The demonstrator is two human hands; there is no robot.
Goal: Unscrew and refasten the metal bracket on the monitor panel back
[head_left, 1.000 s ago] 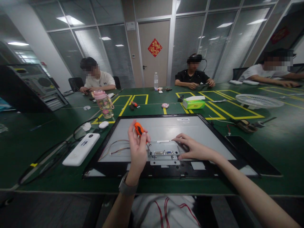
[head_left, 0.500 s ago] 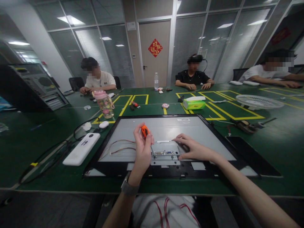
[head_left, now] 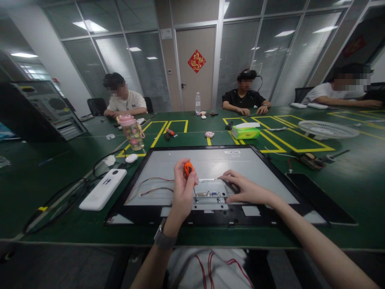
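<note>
In the head view, my left hand (head_left: 184, 192) is closed around the orange-and-black handle of a screwdriver (head_left: 189, 168). Its thin shaft points down to the left end of a metal bracket (head_left: 207, 206) with a row of connector ports (head_left: 207, 194). This bracket sits at the near middle of a display panel (head_left: 186, 162), which lies face down with a black frame. My right hand (head_left: 245, 188) grips the bracket's right side, fingers at its far edge and thumb near the ports. Thin wires (head_left: 156, 188) lie on the panel, left of my left hand.
Left of the panel are a white power bank (head_left: 104, 189), black cables (head_left: 57, 218) and a pink-lidded bottle (head_left: 132, 134). A dark flat slab (head_left: 320, 198) borders its right side. Beyond are a green tissue pack (head_left: 246, 131) and a white round grille (head_left: 327, 129). Three people sit across the table.
My left hand and the screwdriver handle have shifted slightly right and down, while the tip stays at the same place on the bracket. My right hand keeps its position.
</note>
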